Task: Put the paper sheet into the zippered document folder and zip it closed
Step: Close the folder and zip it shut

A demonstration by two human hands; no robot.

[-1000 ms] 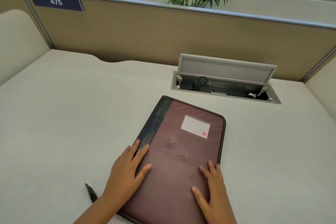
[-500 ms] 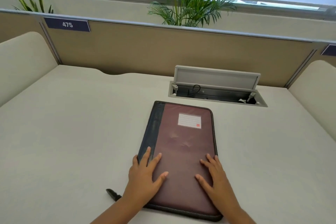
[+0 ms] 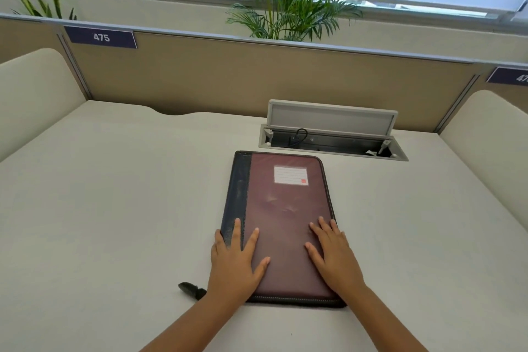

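Maroon zippered document folder with a dark spine (image 3: 281, 223) lies closed on the cream tabletop (image 3: 114, 208), left hand (image 3: 233, 263) and right hand (image 3: 333, 257) flat on it, fingers spread. Behind: open grey cable hatch (image 3: 331, 134), tan partition (image 3: 228, 77), palm plant (image 3: 285, 0).

Pale worktop (image 3: 114, 208) carrying a closed folder (image 3: 283, 208), lying flat near the middle. Black strap (image 3: 191, 289) lying just left of its near corner. Cable box (image 3: 331, 143) sitting open behind.
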